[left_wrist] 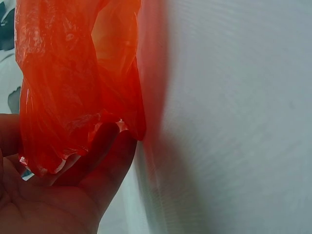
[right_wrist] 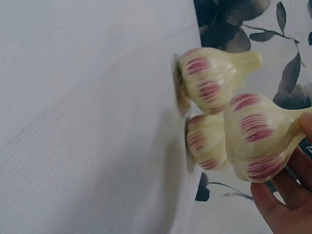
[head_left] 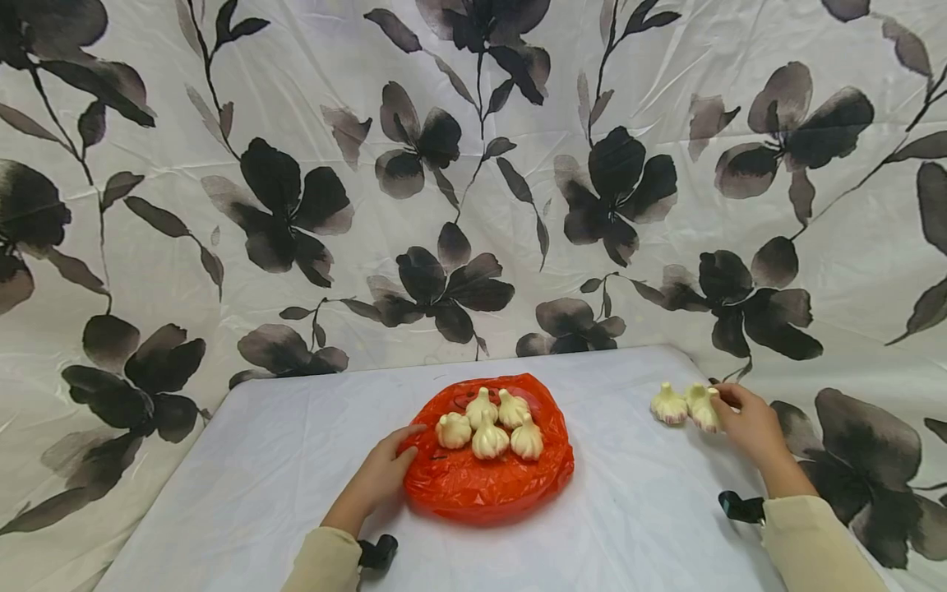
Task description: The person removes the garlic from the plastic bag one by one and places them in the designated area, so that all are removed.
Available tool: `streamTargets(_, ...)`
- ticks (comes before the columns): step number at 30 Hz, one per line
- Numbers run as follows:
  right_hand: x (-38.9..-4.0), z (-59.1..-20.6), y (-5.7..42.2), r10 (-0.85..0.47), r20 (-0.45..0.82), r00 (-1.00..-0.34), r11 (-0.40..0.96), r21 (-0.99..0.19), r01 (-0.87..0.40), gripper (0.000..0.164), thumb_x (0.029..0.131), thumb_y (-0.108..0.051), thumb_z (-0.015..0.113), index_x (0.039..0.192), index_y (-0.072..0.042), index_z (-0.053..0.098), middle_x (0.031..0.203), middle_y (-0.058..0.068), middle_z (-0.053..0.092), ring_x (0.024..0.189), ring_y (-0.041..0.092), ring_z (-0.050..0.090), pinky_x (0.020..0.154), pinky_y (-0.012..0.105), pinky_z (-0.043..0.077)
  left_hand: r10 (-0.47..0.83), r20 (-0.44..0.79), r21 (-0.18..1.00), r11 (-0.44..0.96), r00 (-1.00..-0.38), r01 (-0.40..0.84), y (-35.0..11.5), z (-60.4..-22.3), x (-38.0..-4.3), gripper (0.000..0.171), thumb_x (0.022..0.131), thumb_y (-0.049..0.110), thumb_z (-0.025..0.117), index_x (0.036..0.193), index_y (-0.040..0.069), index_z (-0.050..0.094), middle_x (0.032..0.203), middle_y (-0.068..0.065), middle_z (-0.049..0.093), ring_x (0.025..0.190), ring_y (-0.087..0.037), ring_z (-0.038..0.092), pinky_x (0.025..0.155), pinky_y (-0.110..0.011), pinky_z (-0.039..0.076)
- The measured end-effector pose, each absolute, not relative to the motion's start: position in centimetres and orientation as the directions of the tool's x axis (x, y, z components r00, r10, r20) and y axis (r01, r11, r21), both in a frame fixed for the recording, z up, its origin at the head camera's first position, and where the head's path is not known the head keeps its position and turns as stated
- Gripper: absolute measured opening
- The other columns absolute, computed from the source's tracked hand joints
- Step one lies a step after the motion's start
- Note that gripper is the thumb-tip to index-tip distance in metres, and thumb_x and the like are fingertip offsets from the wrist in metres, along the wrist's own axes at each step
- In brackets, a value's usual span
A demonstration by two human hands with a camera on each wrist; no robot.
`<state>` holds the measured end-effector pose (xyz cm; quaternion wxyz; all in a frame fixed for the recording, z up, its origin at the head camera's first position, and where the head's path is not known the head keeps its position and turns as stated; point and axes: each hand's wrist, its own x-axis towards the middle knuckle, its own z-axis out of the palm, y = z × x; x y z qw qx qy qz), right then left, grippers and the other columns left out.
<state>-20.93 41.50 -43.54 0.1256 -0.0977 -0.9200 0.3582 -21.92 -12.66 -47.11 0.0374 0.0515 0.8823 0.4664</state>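
A red plastic bag [head_left: 488,489], crinkled and spread into a round shape, lies at the middle of the table. Several garlic bulbs [head_left: 490,438] sit together on top of it. My left hand [head_left: 376,473] holds the bag's left edge, fingers beneath the plastic and thumb on the other side in the left wrist view. Over at the far right, my right hand [head_left: 750,423] pinches a garlic bulb [right_wrist: 256,139] by its stem. Two other bulbs stand just beside it, one pale with pink streaks [right_wrist: 212,80] and one [right_wrist: 207,142] partly hidden behind the held bulb.
White cloth covers the table [head_left: 244,485], whose right edge runs close to my right hand. Behind it hangs a pale curtain [head_left: 518,205] with dark flowers. A black wrist camera [head_left: 379,552] sits on my left wrist, another [head_left: 741,507] on my right.
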Motion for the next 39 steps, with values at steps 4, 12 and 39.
streamTargets(4,-20.9,-43.8,41.7,0.272,0.146,-0.951,0.729,-0.676,0.105,0.049,0.103,-0.034,0.041,0.135,0.003,0.046,0.135,0.031,0.049,0.123,0.050,0.044,0.093,0.064,0.041,0.127,-0.021,0.824,0.563,-0.992,0.055,-12.7,-47.1,-21.9,0.041,0.099,0.011,0.049,0.140,0.018,0.051,0.149,-0.017,0.043,0.140,-0.042,0.035,0.110,-0.062,0.033)
streamTargets(12,-21.6,-45.1,42.0,0.283,0.166,-0.945,0.755,-0.646,0.113,0.045,0.102,-0.031,0.043,0.132,0.002,0.050,0.131,0.029,0.053,0.118,0.048,0.048,0.091,0.062,0.041,0.123,-0.020,0.825,0.563,-0.992,0.053,-12.9,-47.2,-21.7,0.041,0.099,0.012,0.049,0.140,0.017,0.050,0.150,-0.017,0.042,0.141,-0.042,0.034,0.111,-0.063,0.032)
streamTargets(39,-22.5,-47.0,42.3,0.280,0.156,-0.947,0.769,-0.627,0.124,0.044,0.102,-0.030,0.044,0.131,0.003,0.050,0.128,0.030,0.055,0.118,0.048,0.050,0.093,0.061,0.041,0.119,-0.028,0.808,0.588,-0.992,0.048,-12.8,-47.3,-21.9,0.041,0.100,0.015,0.049,0.141,0.019,0.050,0.149,-0.016,0.043,0.140,-0.042,0.035,0.109,-0.062,0.035)
